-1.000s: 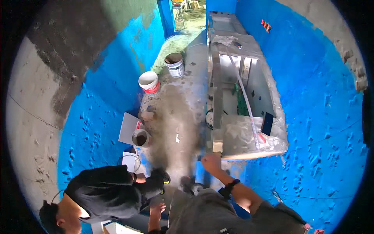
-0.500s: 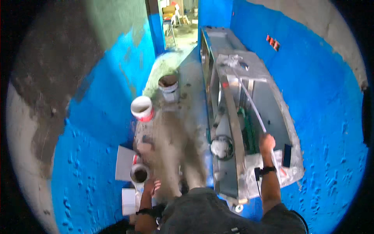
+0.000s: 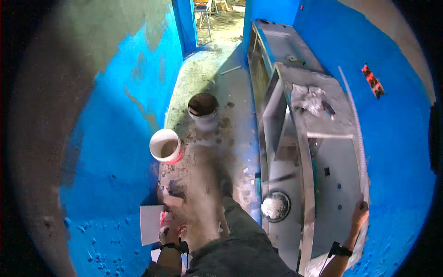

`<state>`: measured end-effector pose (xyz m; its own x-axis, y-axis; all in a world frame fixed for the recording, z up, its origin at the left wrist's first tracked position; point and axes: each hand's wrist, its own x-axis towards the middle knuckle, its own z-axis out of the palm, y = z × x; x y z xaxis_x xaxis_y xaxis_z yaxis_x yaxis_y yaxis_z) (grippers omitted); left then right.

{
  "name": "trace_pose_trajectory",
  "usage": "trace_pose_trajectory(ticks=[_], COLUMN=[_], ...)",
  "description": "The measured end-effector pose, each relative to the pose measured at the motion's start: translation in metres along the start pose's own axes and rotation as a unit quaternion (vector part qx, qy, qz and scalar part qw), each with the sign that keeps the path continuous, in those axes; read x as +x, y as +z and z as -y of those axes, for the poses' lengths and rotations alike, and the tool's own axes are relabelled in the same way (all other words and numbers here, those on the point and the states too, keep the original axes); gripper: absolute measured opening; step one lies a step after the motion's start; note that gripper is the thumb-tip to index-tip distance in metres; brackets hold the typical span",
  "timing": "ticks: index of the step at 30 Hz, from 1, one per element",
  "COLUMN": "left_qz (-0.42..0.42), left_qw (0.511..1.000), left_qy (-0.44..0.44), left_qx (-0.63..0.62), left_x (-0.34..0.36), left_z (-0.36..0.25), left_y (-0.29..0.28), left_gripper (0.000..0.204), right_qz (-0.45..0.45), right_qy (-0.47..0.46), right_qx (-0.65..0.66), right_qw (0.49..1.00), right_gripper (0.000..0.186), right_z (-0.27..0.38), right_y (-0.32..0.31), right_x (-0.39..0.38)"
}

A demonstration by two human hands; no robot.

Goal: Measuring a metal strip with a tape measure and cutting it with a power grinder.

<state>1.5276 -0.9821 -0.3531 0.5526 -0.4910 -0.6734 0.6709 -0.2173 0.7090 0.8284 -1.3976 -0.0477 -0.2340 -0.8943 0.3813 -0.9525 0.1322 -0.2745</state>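
Observation:
My right hand (image 3: 361, 213) is closed round the lower part of a long, thin white strip (image 3: 356, 117), which stretches away along the right blue wall above the cabinet frame's edge. Low on the left, my left hand (image 3: 171, 233) reaches down among things on the floor. Its fingers are blurred and partly hidden, so I cannot tell what they grip. Beside it lie a white panel (image 3: 151, 225) and a small red-and-white container (image 3: 165, 216). The grey cabinet frame (image 3: 305, 207) runs along my right side, with open compartments.
A white bucket with a red band (image 3: 159, 138) and a bucket with dark contents (image 3: 203, 119) stand on the dirty floor. Crumpled plastic (image 3: 308, 98) lies on the frame's top. A round white-topped tub (image 3: 276, 206) sits inside the frame. Beyond is a doorway (image 3: 220, 27).
The strip has swung from slanting across the cabinet opening to lying along the right wall. My right hand has moved right and lower; my left hand has shifted slightly down and left.

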Motion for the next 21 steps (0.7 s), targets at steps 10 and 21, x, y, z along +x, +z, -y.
trace_pose_trajectory(ticks=[10, 21], left_qz=[0.182, -0.07], left_qw=[0.961, 0.991], left_qy=[-0.064, -0.095], left_qx=[-0.199, 0.063], left_x=[0.308, 0.564], left_z=[-0.149, -0.362], left_y=[0.101, 0.326], left_gripper=[0.019, 0.027], right_qz=[0.028, 0.347], right_qy=[-0.17, -0.113], right_qx=[0.157, 0.12], right_qw=[0.972, 0.923], right_gripper=[0.017, 0.023], right_z=[0.437, 0.686], right_y=[0.113, 0.332], right_x=[0.222, 0.334])
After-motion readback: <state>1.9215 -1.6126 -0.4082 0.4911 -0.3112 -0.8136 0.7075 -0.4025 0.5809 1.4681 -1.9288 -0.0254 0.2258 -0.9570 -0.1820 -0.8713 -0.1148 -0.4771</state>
